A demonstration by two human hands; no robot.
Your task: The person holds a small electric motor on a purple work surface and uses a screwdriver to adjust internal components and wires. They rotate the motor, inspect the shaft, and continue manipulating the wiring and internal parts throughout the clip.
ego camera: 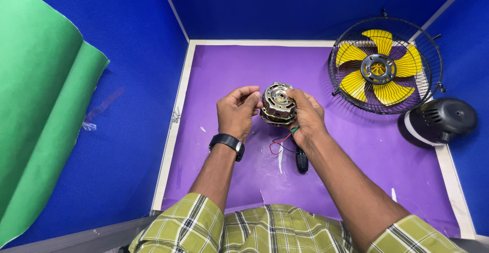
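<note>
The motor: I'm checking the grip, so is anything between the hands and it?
Nothing visible does. The right hand grips the motor directly on its right side, and the left hand touches its left edge with the fingertips. The red and black wires hang below it, clear of both hands.

Small repair or recording booth. Blue padded walls (285, 3) enclose a purple-covered table (229, 69). A fan cage with yellow blades (384, 65) lies on it.
</note>
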